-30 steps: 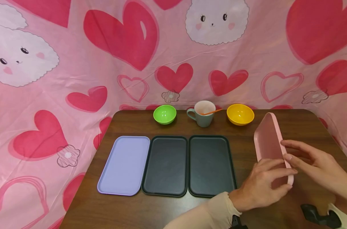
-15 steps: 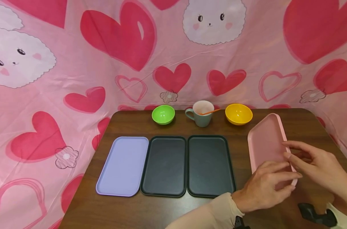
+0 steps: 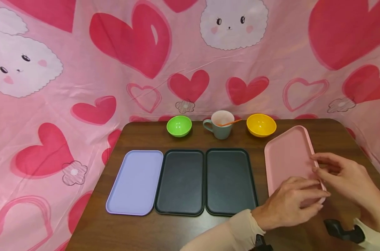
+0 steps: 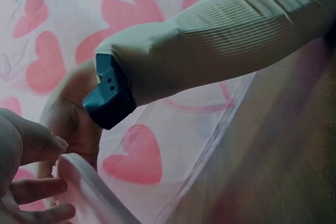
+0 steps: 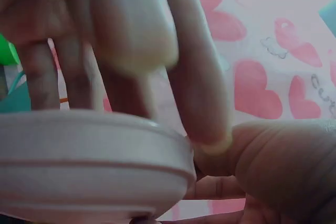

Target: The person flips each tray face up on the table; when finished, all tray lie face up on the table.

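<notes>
A pink rectangular tray [image 3: 290, 153] leans at the right of the table, its left edge low and its right edge raised. My right hand [image 3: 346, 177] pinches the raised right rim between thumb and fingers. The left hand [image 3: 291, 202] reaches across the tray's near end and grips the near right corner, hiding part of it. In the left wrist view, the tray's pale rim [image 4: 86, 187] lies against left-hand fingertips [image 4: 55, 213]. The right wrist view has the tray's outer wall [image 5: 94, 166] close below the fingers. To the tray's left lies a black tray [image 3: 230, 181].
A second black tray [image 3: 179, 181] and a lavender tray [image 3: 134, 181] continue the row leftward. Along the back stand a green bowl [image 3: 179, 126], a grey-blue mug [image 3: 221, 130] with an orange stick [image 3: 230, 123], and a yellow bowl [image 3: 261, 125]. A pink heart-print cloth hangs behind.
The pink tray has tipped from nearly upright toward flat, its left edge moving left and more of its inner face showing. Both hands keep their hold; the other trays stay put.
</notes>
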Tool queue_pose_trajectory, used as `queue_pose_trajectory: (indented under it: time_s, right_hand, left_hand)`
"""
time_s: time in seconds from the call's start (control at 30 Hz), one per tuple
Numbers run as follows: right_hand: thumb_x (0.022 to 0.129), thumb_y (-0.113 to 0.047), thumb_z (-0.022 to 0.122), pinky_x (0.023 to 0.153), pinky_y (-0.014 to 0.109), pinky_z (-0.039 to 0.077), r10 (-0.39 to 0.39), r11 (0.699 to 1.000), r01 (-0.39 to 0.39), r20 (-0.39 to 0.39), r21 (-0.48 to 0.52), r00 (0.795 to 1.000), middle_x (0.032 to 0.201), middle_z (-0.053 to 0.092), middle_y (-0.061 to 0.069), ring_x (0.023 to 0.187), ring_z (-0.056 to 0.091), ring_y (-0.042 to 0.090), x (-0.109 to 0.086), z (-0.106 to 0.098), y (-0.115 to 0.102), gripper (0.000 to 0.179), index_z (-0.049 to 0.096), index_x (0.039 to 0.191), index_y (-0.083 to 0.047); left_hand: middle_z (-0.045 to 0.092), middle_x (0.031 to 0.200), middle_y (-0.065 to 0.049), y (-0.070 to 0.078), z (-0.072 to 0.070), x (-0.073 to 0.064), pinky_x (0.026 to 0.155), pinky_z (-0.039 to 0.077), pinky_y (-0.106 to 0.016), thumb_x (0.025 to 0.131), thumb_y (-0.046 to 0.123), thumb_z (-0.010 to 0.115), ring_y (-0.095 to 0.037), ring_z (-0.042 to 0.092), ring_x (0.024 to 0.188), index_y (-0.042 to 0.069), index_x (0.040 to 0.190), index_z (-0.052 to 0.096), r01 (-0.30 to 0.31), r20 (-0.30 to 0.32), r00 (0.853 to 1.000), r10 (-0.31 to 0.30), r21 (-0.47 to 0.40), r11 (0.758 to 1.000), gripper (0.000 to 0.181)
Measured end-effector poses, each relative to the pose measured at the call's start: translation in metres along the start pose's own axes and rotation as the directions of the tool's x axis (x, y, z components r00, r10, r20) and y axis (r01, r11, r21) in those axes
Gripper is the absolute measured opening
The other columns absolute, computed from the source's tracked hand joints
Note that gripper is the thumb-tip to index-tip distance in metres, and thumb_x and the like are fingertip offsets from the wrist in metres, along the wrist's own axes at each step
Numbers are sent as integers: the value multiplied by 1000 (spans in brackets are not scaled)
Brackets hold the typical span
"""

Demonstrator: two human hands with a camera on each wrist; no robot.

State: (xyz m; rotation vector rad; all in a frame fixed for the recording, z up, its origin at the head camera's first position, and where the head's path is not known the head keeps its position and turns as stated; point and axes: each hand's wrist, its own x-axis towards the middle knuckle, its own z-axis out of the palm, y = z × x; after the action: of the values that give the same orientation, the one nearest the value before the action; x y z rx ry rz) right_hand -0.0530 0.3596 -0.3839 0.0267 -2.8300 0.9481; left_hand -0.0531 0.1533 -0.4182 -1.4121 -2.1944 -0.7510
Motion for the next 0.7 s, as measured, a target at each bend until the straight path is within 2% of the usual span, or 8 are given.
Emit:
queue_pose_trajectory:
  time_s: [0.1,0.17,0.23,0.3,0.4,0.53,0.6,0.7]
  right_hand:
    - [88,-17,75,60,1,40,-1,999,1,-6,37,1000,90,47,-51,77,49,-30,0,1,4,34,65,117,-2]
    - [88,-16,75,60,1,40,7,998,-6,-12,61,1000,92,46,-53,77,49,-31,0,2,8,30,66,115,-5]
    - [89,-16,74,60,2,41,23,996,-22,-14,85,1000,92,47,-53,78,49,-31,0,1,13,25,67,112,-11]
    - [91,-18,73,59,3,42,49,994,-48,-4,97,999,92,47,-54,78,49,-31,-1,0,18,22,67,112,-16]
    - [92,-18,72,60,4,42,76,989,-77,12,130,997,93,50,-52,79,51,-29,-2,-1,23,20,68,111,-25]
    - [92,-9,69,61,5,44,72,968,-71,2,240,997,92,58,-47,78,56,-24,-4,-1,32,32,66,106,-38]
    - [92,-3,67,61,6,46,63,948,-60,1,312,998,91,61,-44,77,58,-21,-5,0,37,40,66,105,-41]
    - [92,6,63,60,9,49,46,901,-45,10,432,999,92,67,-36,78,62,-16,-6,2,47,46,68,105,-39]
  left_hand:
    - [69,128,9,-5,0,-4,113,26,-8,90,33,72,-1,59,121,25,121,74,37,12,999,-37,-32,999,32]
    - [68,131,4,-9,1,-8,115,28,-11,90,32,73,-6,59,126,22,122,72,95,20,995,-93,-80,992,34]
    - [67,133,0,-14,3,-11,114,30,-14,90,32,72,-10,58,129,21,125,71,171,45,985,-168,-105,980,36]
    - [65,135,-3,-19,5,-15,111,35,-16,90,31,72,-13,57,130,21,126,69,258,78,965,-250,-121,959,38]
    - [65,135,-2,-26,9,-20,107,40,-19,90,32,70,-14,55,132,21,129,66,396,156,912,-378,-103,913,40]
    - [67,132,2,-31,12,-24,104,45,-23,89,34,70,-14,53,134,20,131,64,563,244,813,-528,-99,820,44]
    - [64,134,0,-32,13,-25,101,46,-23,88,35,70,-14,53,132,21,131,63,632,278,760,-587,-109,767,46]
    - [59,135,0,-32,14,-26,96,47,-20,87,36,71,-11,55,124,21,131,63,700,309,701,-643,-124,703,47]
